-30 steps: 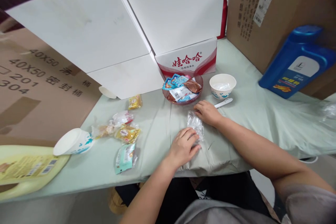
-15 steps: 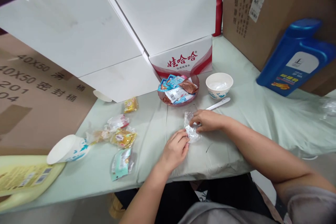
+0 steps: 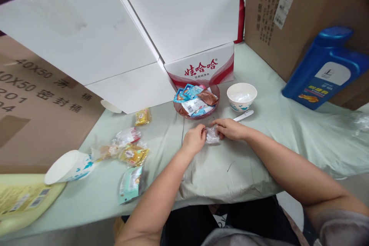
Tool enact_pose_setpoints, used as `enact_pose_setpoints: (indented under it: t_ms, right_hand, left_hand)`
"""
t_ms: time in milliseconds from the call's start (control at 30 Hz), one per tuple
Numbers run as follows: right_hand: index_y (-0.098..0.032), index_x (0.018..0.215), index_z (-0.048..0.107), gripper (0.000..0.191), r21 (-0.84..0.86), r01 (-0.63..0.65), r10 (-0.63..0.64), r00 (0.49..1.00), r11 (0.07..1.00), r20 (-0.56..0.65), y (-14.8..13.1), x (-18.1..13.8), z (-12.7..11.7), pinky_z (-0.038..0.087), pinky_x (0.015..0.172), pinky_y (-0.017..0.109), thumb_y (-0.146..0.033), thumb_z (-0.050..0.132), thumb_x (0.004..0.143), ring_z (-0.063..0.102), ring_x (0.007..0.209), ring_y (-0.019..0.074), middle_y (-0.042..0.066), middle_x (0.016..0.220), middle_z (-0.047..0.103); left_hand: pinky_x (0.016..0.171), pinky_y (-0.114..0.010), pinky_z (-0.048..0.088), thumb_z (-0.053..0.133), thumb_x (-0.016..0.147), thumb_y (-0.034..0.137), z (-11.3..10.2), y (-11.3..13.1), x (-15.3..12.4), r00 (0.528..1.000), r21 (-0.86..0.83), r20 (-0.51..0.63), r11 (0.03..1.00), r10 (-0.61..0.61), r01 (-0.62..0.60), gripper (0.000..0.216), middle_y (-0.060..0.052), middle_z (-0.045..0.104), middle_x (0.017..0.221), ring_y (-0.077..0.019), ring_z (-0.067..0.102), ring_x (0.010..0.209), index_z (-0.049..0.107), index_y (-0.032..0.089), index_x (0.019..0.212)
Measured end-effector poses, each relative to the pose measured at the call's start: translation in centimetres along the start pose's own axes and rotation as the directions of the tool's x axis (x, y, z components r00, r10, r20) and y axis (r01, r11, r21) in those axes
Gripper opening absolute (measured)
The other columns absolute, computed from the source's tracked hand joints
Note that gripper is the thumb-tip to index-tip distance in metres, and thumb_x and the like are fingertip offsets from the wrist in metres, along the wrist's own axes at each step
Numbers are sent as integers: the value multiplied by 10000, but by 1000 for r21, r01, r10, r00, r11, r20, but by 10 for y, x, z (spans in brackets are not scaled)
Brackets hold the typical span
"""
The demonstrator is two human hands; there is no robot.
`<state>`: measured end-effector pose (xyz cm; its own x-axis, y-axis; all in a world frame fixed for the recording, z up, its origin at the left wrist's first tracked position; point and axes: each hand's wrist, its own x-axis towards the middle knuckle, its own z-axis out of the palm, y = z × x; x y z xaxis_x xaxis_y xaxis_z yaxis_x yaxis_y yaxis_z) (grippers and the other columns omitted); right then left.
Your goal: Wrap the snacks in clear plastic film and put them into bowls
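Between my two hands a crinkled clear plastic wrapper (image 3: 212,135) rests on the cloth-covered table. My left hand (image 3: 196,138) is closed, its fingertips pinching the wrapper's left edge. On the other side, my right hand (image 3: 230,128) has its curled fingers on the upper right part of the wrapper. Just beyond my right hand lies a white pen-like tool (image 3: 244,115), partly covered by that hand. A reddish see-through bowl (image 3: 198,116) full of small blue, white and brown packets sits behind my hands. Right of it stands a paper bowl (image 3: 241,98) with clear plastic inside.
Several snack packets, among them a yellow one (image 3: 134,154) and a mint-green one (image 3: 130,185), lie at the left. A tipped paper bowl (image 3: 69,166) rests near a yellow bottle (image 3: 25,200). White boxes (image 3: 184,15), a brown carton (image 3: 276,7) and a blue bottle (image 3: 325,73) stand behind.
My left hand has moved up and away from me, now gripping the wrapper's left edge. The wrapper looks folded smaller and sits slightly farther away. My right hand has barely shifted.
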<state>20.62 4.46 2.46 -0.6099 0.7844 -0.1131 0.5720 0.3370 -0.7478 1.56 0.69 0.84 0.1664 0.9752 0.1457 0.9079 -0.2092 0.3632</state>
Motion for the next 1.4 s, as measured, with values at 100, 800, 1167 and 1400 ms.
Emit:
enact_pose_setpoints:
  t_ms: [100, 800, 1167, 1400]
  right_hand:
    - [-201, 1133, 611, 271, -109, -86, 78, 995, 990, -69, -2, 2, 3, 410, 577, 226, -325, 444, 960, 655, 651, 140, 9, 817, 721]
    - [-181, 1041, 631, 192, -372, 14, -111, 964, 928, -241, -4, -4, 8, 424, 791, 284, -263, 600, 870, 618, 982, 214, 96, 1070, 672]
    - [-211, 972, 734, 353, -402, 457, -519, 853, 794, -54, -4, -5, 2, 455, 802, 307, -17, 482, 818, 605, 893, 196, 68, 950, 703]
    - [-201, 1084, 721, 326, -428, -231, -189, 650, 874, -736, 27, -9, -59, 352, 986, 462, -162, 455, 900, 530, 1082, 282, 123, 1103, 679]
  left_hand:
    - [622, -282, 450, 555, 868, 174, 7, -1, 3, 1000, -2, -16, 1000, -27, 27, 107, -38, 705, 769, -201, 661, 678, 633, 205, 934]
    - [840, -352, 530, 554, 821, 94, 10, -9, -9, 891, -193, -84, 870, 446, -454, 172, -63, 658, 950, -203, 595, 941, 651, 206, 910]
    - [631, -257, 483, 478, 762, 110, 12, -42, 0, 926, -306, -377, 940, 23, -149, 115, -9, 583, 772, -136, 561, 674, 553, 190, 797]
    - [616, -228, 478, 512, 753, 107, 15, -40, 2, 955, -306, -296, 944, 29, -124, 110, 6, 590, 758, -117, 568, 658, 586, 189, 756]
